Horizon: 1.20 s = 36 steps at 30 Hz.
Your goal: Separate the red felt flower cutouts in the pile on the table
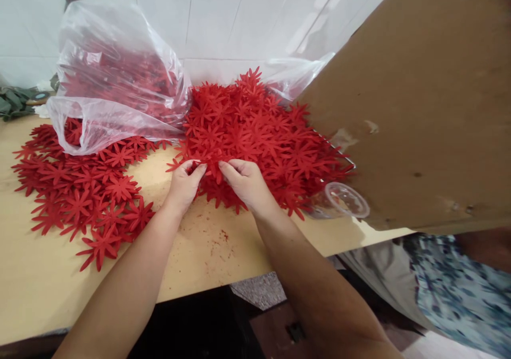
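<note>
Head view, and one red flower piece (pixel 213 172) was right there at the near edge of the red pile (pixel 255 130)! My left hand (pixel 184 184) had thumb and forefinger pinched on a petal; my right hand (pixel 244 182) pinched the other side. Light, even pressure suited it, I judged: a hard tug risked tearing. Leftward sat a looser heap (pixel 85 194) under a plastic bag (pixel 123 90); rightward, a clear cup (pixel 339 202) lay tipped.
</note>
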Tool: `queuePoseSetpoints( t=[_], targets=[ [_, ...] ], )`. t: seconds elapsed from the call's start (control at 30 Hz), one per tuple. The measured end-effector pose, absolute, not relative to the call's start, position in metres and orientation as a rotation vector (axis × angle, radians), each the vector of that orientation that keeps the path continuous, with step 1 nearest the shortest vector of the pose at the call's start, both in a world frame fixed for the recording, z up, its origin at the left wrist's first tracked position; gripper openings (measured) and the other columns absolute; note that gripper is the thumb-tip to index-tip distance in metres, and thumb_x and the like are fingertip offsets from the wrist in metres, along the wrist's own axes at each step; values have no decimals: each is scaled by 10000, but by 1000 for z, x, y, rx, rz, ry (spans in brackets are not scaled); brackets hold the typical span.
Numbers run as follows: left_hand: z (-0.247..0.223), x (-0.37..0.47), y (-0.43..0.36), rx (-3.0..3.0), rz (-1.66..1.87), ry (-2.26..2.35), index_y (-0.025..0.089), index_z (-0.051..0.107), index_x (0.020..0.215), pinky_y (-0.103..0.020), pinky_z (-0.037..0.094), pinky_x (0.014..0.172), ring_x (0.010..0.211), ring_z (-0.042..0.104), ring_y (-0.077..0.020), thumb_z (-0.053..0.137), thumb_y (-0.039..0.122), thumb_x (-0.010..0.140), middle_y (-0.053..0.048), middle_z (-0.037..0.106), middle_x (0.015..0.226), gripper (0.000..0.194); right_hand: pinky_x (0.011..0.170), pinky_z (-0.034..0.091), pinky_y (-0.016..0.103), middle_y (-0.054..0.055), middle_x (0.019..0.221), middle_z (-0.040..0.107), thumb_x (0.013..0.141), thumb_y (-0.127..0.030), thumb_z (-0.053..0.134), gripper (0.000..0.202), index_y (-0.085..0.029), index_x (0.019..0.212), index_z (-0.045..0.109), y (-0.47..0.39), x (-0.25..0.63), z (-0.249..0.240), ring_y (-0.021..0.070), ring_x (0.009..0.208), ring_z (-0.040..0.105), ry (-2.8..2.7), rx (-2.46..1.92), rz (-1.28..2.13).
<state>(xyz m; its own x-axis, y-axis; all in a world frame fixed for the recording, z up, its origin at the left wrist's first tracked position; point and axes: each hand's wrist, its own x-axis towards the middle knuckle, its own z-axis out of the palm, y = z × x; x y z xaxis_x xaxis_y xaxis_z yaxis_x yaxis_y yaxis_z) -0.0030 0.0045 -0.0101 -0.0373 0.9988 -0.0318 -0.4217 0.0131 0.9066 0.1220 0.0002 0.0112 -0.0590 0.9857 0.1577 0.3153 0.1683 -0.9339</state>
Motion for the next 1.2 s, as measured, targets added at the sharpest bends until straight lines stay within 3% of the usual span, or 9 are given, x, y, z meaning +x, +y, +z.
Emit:
queuePoseSetpoints(
  t=[0.13, 0.27, 0.37, 0.63, 0.8, 1.2],
  targets=[
    [-10, -5, 5, 820, 1414, 933, 154, 570, 696, -200, 396, 634, 581, 480, -55, 625, 215, 670, 55, 541, 596, 87, 458, 259, 229, -55, 481, 367, 753, -430, 530, 356, -185, 521, 419, 0, 120, 11, 61, 463, 307, -1545, -1242, 925],
    [-9, -10, 6, 813, 1369, 1026, 160, 516, 648, -190, 297, 485, 451, 353, -40, 587, 238, 712, 77, 444, 514, 124, 548, 397, 232, -14, 680, 559, 664, -414, 627, 260, -180, 754, 556, 1, 117, 7, 90, 589, 477, -1501, -1155, 1027],
    [-10, -10, 5, 862, 1348, 1010, 155, 500, 627, -191, 304, 503, 477, 374, -41, 588, 235, 709, 69, 463, 531, 145, 583, 434, 247, 5, 741, 602, 646, -412, 637, 296, -176, 812, 574, 2, 117, 4, 98, 615, 513, -1456, -1139, 1110],
    [-3, -9, 0, 974, 1325, 946, 163, 532, 689, -200, 313, 516, 498, 378, -39, 658, 319, 640, 69, 479, 567, 207, 683, 454, 288, 22, 700, 627, 683, -399, 613, 238, -164, 717, 592, 3, 118, 6, 124, 655, 552, -1498, -1125, 1004],
    [-1, -12, 1, 985, 1312, 929, 168, 536, 679, -193, 337, 530, 527, 423, -41, 709, 294, 560, 65, 514, 592, 246, 654, 443, 284, 23, 687, 623, 691, -442, 597, 268, -173, 690, 597, -1, 118, 4, 131, 650, 543, -1618, -1113, 987],
    [0, -23, 9, 716, 1418, 1045, 183, 485, 691, -182, 219, 372, 365, 337, -29, 625, 274, 623, 98, 376, 465, 181, 521, 397, 238, -37, 537, 506, 601, -519, 658, 365, -188, 637, 508, 1, 130, 0, 80, 503, 454, -1397, -1154, 1076]
  ],
)
